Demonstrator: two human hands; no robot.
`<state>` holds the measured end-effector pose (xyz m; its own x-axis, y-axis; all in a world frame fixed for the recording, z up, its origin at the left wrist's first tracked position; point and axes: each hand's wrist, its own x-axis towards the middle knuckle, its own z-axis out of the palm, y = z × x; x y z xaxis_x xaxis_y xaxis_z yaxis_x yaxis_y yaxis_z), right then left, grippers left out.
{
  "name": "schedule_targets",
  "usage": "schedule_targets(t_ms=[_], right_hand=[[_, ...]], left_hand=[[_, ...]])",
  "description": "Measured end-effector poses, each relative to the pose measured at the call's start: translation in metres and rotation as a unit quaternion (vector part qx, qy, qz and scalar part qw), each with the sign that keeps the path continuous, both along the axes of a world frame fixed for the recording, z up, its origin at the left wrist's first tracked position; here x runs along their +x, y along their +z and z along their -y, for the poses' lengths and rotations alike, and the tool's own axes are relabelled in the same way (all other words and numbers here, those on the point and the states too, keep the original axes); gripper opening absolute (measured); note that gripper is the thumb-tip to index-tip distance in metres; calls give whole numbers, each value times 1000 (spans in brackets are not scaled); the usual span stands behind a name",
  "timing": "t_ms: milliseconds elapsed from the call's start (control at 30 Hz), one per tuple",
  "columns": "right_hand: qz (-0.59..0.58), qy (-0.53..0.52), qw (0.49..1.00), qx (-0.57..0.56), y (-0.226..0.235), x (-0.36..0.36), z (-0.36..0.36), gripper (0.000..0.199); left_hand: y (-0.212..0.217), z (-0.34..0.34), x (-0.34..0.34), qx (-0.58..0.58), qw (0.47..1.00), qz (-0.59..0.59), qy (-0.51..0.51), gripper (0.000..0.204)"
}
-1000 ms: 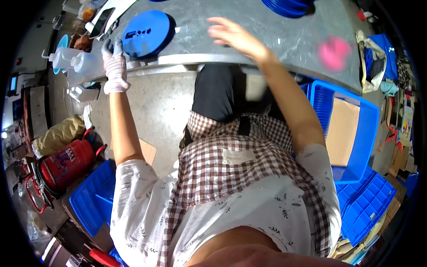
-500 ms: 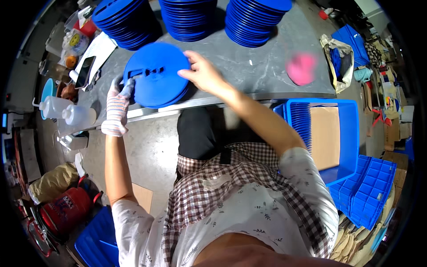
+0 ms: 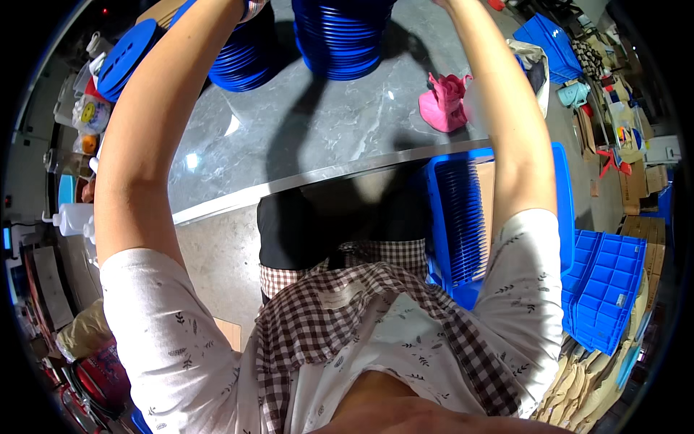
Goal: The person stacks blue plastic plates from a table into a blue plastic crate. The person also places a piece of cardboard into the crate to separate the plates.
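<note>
Both my arms stretch forward over the grey marbled table (image 3: pixel 347 123). My left hand (image 3: pixel 253 9) shows only a strip of striped glove at the top edge, beside a stack of blue discs (image 3: pixel 246 64); its fingers are cut off. Of my right hand (image 3: pixel 444 2), just the wrist end appears, right of a taller blue disc stack (image 3: pixel 340 45), and its fingers lie out of frame. What either hand holds is hidden. Left of my left forearm, a slotted blue disc (image 3: pixel 129 61) is tilted. A crumpled pink thing (image 3: pixel 443 105), soft like cloth, lies near my right forearm.
At the right below the table edge, a blue crate (image 3: pixel 439 210) holds blue discs standing in a row beside cardboard. Another blue crate (image 3: pixel 607 289) lies farther right. Clear plastic bottles (image 3: pixel 72 218) are at the left, with a red bag-like thing (image 3: pixel 105 372) below.
Both hands have gone from the blue disc at the table's near edge to the top of the view. That disc no longer lies there. The pink thing, blurred before, is now sharp.
</note>
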<state>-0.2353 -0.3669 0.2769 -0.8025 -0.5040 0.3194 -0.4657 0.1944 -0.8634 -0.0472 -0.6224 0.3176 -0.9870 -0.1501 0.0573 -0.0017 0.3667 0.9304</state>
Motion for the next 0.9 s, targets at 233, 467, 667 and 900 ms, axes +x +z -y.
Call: schedule_targets(t_ms=[233,467,667,900], right_hand=[[17,-42,997,-60,-31,11,18,67],[148,33,963,-221,-36,9,26,57],[162,-2,971,-177,-58,-7,35,39],[36,-11,972,-230,-63,-10,8,39]], left_hand=[[44,-42,43,-245,962,121,16,40],[32,-47,46,-355,925,136,-1,63],[3,-49,33,-282,953,95,58,63],[-2,-47,41,-474,880,3,-26,48]])
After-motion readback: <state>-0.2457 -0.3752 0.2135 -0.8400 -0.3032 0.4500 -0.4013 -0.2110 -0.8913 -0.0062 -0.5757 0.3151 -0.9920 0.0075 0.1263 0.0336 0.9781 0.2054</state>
